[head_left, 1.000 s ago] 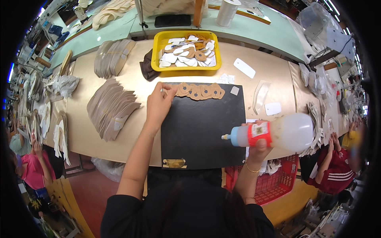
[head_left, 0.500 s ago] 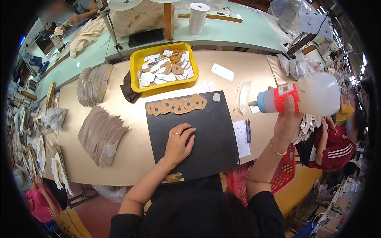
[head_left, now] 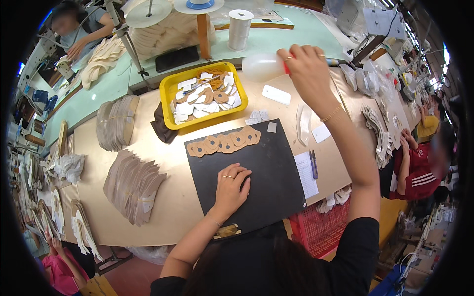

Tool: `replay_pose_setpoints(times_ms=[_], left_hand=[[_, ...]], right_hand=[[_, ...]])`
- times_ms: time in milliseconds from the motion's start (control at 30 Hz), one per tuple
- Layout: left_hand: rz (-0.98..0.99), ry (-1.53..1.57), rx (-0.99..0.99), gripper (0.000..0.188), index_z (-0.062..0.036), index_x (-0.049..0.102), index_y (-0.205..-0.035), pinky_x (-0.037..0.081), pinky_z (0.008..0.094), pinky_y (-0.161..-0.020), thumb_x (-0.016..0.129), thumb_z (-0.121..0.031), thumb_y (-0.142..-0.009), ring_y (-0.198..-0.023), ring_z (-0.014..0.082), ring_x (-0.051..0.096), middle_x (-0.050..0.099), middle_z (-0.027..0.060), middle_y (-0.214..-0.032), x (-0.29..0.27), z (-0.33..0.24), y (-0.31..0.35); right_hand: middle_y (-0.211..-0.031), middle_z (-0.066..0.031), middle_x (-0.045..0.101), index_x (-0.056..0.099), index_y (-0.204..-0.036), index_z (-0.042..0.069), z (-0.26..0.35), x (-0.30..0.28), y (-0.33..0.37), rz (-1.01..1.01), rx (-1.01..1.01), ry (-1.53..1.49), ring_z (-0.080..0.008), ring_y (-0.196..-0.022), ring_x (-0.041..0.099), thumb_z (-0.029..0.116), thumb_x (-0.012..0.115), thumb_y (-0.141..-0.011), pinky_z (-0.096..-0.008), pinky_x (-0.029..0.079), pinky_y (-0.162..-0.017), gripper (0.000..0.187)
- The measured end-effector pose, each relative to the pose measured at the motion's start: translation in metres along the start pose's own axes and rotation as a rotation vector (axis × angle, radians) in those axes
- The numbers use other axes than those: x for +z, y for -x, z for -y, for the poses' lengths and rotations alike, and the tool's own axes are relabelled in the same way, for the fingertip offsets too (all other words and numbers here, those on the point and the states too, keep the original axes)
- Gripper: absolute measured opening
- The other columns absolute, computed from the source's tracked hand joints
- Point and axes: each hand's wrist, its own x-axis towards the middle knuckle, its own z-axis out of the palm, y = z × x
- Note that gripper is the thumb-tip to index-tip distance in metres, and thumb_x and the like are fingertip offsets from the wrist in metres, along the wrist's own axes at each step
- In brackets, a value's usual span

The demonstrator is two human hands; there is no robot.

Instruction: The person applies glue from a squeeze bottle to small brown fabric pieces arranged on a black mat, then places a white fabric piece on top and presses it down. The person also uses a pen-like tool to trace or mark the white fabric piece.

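My right hand [head_left: 310,69] grips a translucent white squeeze bottle [head_left: 262,68] with a red band, raised beyond the far right corner of the black board [head_left: 266,182]. The bottle lies sideways, its base to the left and its narrow tip to the right. My left hand [head_left: 232,190] rests on the board with loosely bent fingers and nothing visible in them. Along the far edge of the board runs an overlapping row of tan cut pieces [head_left: 224,142] with dark round spots. A small pale square [head_left: 272,128] lies at the board's far right corner.
Behind the board stands a yellow tray [head_left: 197,123] of white and tan pieces. Bundled beige pieces [head_left: 133,187] lie to the left. A white card [head_left: 276,94], a printed sheet [head_left: 306,175] and a pen-like tool [head_left: 313,164] are to the right. Co-workers sit on both sides.
My right hand has moved away and to the left with the squeeze bottle, turning it so its tip points right instead of left. My left hand stays on the board.
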Motion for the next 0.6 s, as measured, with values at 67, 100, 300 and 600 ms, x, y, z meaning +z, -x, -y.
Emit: replay_pose_setpoints(times_ms=[67,100,300,600], left_hand=[[0.004,-0.002,-0.003,0.019,-0.0066,0.066,-0.099,0.040,0.0416,-0.096,0.068,-0.007,-0.080,-0.114,0.0276,0.055,0.061,0.0067,-0.103,-0.001,0.000,0.000],[0.006,-0.005,-0.004,0.019,-0.0065,0.066,-0.099,0.040,0.0413,-0.096,0.069,-0.007,-0.080,-0.114,0.0277,0.055,0.062,0.0068,-0.104,-0.001,0.000,0.000],[-0.002,0.016,-0.015,0.014,-0.0064,0.068,-0.094,0.039,0.0409,-0.096,0.069,-0.008,-0.080,-0.114,0.0275,0.055,0.062,0.0066,-0.102,-0.002,0.000,-0.002],[-0.012,0.026,-0.015,0.013,-0.0071,0.068,-0.094,0.039,0.0410,-0.095,0.068,-0.007,-0.080,-0.115,0.0265,0.054,0.061,0.0058,-0.102,-0.001,0.002,0.000]], right_hand=[[-0.096,-0.0039,0.063,0.062,-0.104,0.014,0.008,0.028,-0.012,0.147,-0.085,0.108,-0.0203,-0.097,0.058,0.012,0.060,-0.082,-0.0411,0.040,-0.100,0.023],[-0.096,-0.0038,0.063,0.063,-0.102,0.014,0.012,0.042,-0.017,0.209,-0.129,0.159,-0.0199,-0.097,0.058,0.013,0.057,-0.084,-0.0414,0.038,-0.102,0.018],[-0.105,-0.0059,0.065,0.070,-0.100,0.014,0.037,0.103,-0.040,0.482,-0.391,0.466,-0.0242,-0.116,0.053,0.019,0.058,-0.086,-0.0464,0.022,-0.116,0.019],[-0.114,-0.0040,0.063,0.067,-0.110,0.014,0.051,0.123,-0.031,0.510,-0.417,0.532,-0.0229,-0.121,0.050,0.021,0.056,-0.089,-0.0497,0.016,-0.119,0.025]])
